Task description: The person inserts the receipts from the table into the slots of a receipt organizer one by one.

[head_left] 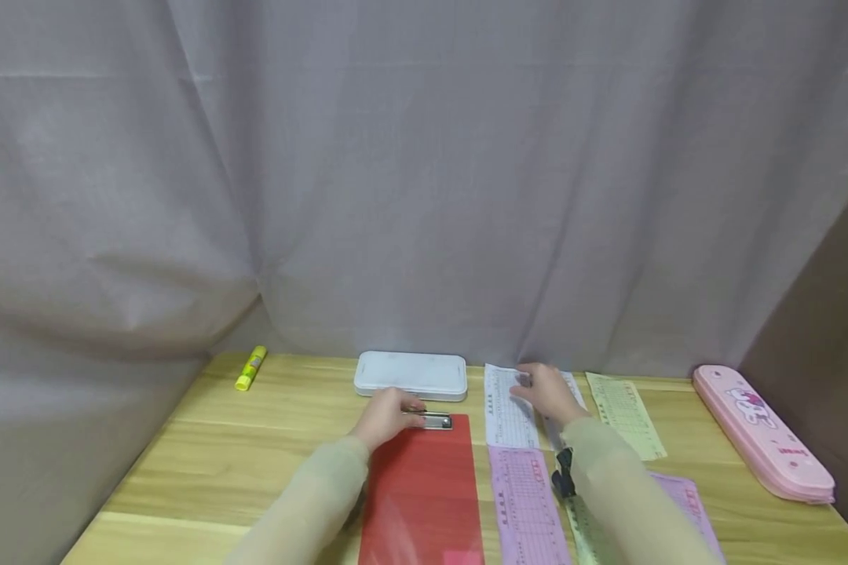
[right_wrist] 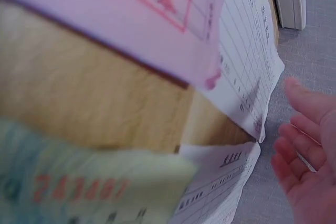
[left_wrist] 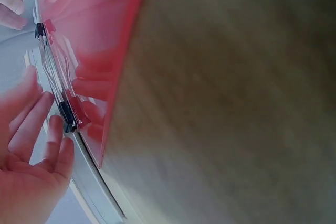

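My left hand (head_left: 385,416) is at the metal clip (head_left: 436,421) on the top edge of a red see-through clipboard (head_left: 424,490). In the left wrist view its relaxed fingers (left_wrist: 54,145) spread beside the clip's black end (left_wrist: 67,115), not curled round it. Over white printed slips (head_left: 506,408) lying side by side at the back, my right hand (head_left: 547,390) hovers with loosely bent fingers and nothing in them. The right wrist view has that hand by the slips' far edge. A pink slip (head_left: 530,502) adjoins the left white one.
Behind the clipboard stands a white case (head_left: 411,374). A yellow glue stick (head_left: 250,367) lies at the back left, a pink pencil case (head_left: 763,431) at the right. A yellow slip (head_left: 625,416) and another purple slip (head_left: 692,506) lie near my right arm. Grey curtain (head_left: 424,196) closes the back.
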Available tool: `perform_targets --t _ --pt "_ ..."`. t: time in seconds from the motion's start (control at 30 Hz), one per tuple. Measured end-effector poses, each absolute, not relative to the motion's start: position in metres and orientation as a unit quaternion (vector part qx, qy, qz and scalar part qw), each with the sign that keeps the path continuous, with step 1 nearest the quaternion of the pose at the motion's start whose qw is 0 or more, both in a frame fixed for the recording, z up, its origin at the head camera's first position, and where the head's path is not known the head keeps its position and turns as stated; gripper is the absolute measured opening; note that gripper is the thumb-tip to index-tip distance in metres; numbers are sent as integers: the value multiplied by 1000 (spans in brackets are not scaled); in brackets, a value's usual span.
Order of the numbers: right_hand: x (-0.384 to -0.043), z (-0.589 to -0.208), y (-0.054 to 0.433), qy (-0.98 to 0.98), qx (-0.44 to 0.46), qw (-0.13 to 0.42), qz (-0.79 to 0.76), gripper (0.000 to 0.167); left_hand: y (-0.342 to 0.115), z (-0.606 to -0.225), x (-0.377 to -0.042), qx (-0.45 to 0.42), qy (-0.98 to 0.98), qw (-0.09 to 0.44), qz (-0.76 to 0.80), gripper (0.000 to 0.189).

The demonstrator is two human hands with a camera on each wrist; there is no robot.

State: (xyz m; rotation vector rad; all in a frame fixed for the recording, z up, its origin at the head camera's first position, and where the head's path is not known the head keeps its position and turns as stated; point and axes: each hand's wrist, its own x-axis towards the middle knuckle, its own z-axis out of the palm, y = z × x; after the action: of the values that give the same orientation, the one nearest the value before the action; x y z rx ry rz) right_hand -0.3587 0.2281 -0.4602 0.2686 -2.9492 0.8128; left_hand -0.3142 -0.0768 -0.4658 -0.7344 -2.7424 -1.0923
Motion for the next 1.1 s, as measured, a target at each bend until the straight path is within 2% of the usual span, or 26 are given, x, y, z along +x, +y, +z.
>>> perform_targets --t 0.23,0.5,0.9,1.1 --pt "-365 -461 223 -955 84 13 284 48 -70 -467 -320 -241 -902 25 -357 21" --pt "-371 -468 221 -961 95 28 259 52 -65 -469 -321 -279 -904 42 -322 23" --pt "-376 -470 209 -971 74 0 229 55 -63 -471 -322 -276 -917 54 -282 27" --pt "-379 -471 208 -972 73 -7 223 59 -63 -470 -322 -274 -922 34 -271 21"
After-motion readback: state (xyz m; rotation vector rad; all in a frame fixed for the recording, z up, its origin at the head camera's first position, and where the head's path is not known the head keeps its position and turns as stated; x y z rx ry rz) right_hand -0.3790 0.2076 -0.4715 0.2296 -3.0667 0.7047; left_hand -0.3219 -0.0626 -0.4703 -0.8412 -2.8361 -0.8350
